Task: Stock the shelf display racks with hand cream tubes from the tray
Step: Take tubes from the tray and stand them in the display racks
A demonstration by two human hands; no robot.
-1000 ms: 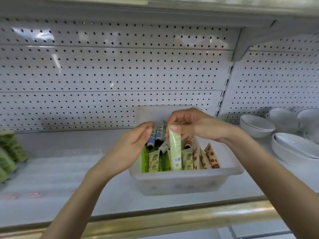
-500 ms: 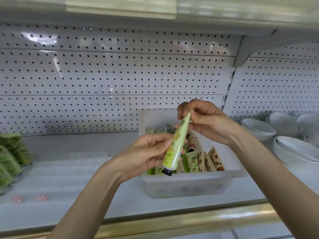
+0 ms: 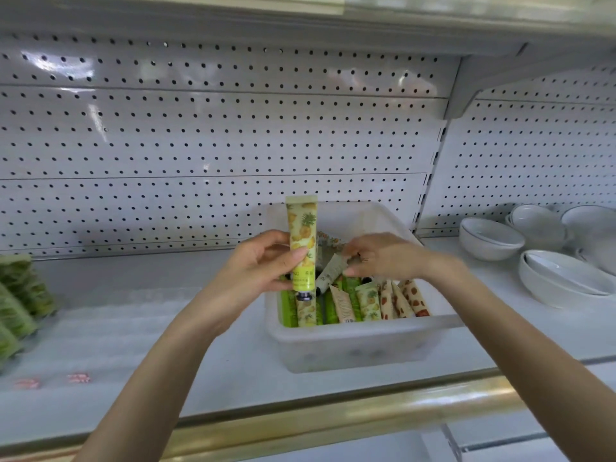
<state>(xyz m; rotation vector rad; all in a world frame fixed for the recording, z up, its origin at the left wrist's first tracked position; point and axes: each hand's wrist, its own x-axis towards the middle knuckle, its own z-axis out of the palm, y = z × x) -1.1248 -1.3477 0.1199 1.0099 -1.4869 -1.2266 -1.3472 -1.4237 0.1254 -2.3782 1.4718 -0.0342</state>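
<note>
- at the far left edge of the shelf (image 3: 233, 355), green packets (image 3: 20, 295) stand in a stepped row. they are cut off by the frame and too blurred for any print to be made out.
- just right of them lies a clear display rack (image 3: 110, 315), its ridges faint against the white. two red tags (image 3: 78, 377) in front of it are smeared and unreadable.
- left of centre, the left hand (image 3: 256, 271) grips the pineapple tube (image 3: 301, 235) between thumb and curled fingers. it holds the tube's lower half, above the tray's near left corner.
- that tube stands upright, long axis vertical, flat crimped end up and black cap (image 3: 305, 296) down.
- its front faces the camera, with pineapple pictures on yellow and a green band below. the lettering there is too small to read and partly covered by the thumb.
- behind and below it, the translucent tray (image 3: 353, 348) sits on the shelf against the pegboard (image 3: 233, 145).
- more tubes (image 3: 368, 303) lean inside, wide flat ends toward the near wall, in green, pineapple and orange-spotted prints. the frosted wall hides their lower parts.
- right of centre, the right hand (image 3: 383, 256), blurred by motion, reaches into the tray. its thumb and forefinger pinch the upper end of a pale tube (image 3: 328, 275), which tilts with its cap down to the left.
- at the far right, white bowls (image 3: 490, 238) sit stacked, some cut by the edge.
</note>
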